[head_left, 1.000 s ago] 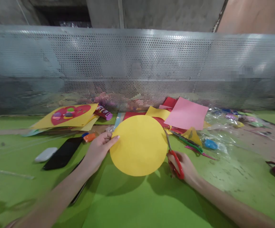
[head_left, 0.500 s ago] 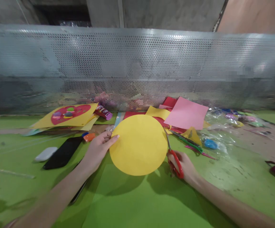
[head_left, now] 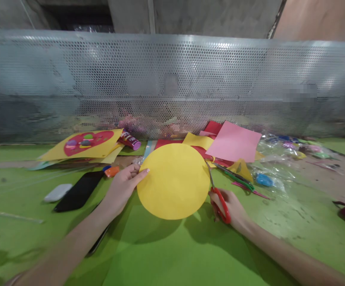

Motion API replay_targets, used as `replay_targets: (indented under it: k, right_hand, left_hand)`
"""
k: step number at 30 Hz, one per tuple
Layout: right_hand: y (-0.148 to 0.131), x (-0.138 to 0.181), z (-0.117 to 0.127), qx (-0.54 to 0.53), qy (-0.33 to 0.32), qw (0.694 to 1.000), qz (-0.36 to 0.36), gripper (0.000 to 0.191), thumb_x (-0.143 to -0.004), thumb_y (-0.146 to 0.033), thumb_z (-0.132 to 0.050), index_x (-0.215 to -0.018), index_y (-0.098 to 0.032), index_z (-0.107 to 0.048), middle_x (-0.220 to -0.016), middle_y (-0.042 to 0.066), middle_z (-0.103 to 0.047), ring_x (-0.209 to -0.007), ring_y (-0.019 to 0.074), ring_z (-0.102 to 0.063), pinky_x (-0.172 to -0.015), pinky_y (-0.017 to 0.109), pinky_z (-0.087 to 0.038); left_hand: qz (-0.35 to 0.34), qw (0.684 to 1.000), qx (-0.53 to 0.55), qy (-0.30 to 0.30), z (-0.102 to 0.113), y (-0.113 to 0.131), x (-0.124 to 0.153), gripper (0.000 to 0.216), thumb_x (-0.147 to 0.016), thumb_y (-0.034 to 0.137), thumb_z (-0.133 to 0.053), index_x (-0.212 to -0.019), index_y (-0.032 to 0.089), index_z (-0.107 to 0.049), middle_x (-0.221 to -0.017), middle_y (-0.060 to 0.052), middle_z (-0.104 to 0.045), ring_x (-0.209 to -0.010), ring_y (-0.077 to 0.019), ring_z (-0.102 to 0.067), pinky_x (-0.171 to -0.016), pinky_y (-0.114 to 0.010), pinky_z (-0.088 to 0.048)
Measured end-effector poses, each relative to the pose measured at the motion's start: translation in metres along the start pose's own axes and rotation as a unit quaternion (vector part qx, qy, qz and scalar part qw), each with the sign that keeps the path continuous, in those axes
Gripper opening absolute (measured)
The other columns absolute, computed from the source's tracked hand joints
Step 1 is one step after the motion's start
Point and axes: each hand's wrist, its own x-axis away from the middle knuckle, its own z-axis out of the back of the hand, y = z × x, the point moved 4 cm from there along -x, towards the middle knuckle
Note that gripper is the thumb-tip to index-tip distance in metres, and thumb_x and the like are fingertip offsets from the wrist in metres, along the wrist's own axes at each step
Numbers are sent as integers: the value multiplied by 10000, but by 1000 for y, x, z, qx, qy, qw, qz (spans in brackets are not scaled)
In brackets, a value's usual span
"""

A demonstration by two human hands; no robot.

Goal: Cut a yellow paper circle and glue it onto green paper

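Observation:
A round yellow paper disc [head_left: 173, 181] is held up above the green table. My left hand [head_left: 125, 184] pinches its left edge, thumb on the near face and fingers behind. In my right hand [head_left: 227, 204] are red-handled scissors [head_left: 222, 206], fingers wrapped round the loops. Their blades point up and away along the disc's right edge; whether they touch the paper I cannot tell. Under the disc lies a green sheet [head_left: 178, 254].
Left are a black phone [head_left: 80, 191], a white case [head_left: 58, 193] and yellow paper with a red heart [head_left: 89, 143]. Pink paper [head_left: 233, 142], green-handled scissors [head_left: 238, 178] and clear plastic bags [head_left: 280, 159] lie at the right. A perforated metal panel [head_left: 172, 79] stands behind.
Almost nothing differs. The disc has shifted very slightly left; both hands keep their hold on the paper and scissors.

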Motion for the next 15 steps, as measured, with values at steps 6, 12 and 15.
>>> replay_targets:
  k: [6,12,15]
  right_hand:
    - [-1,1,0,-1,-1,1000,5,284,-751,-399,-459,-568,-195,-385,-412,-72,-424,-344,87,-431,-351,199,-386]
    - [-4,1,1,3,-3,1000,6,271,-761,-368,-447,-561,-199,-380,-385,-78,-430,-329,92,-449,-358,201,-387]
    - [-2,0,0,1,-6,1000,7,263,-766,-363,-440,-570,-196,-385,-389,-79,-429,-326,92,-446,-355,204,-391]
  left_hand:
    - [5,1000,-5,2,0,1,1,254,-657,407,-635,-781,189,-597,-688,-7,-666,-715,-201,-628,-634,-275,-478]
    - [6,1000,-6,4,-1,2,1,264,-657,407,-632,-793,183,-601,-697,-18,-675,-716,-209,-634,-621,-279,-482]
    - [11,1000,4,-6,-1,2,1,237,-673,387,-631,-796,187,-595,-714,-10,-674,-711,-189,-630,-620,-259,-476]
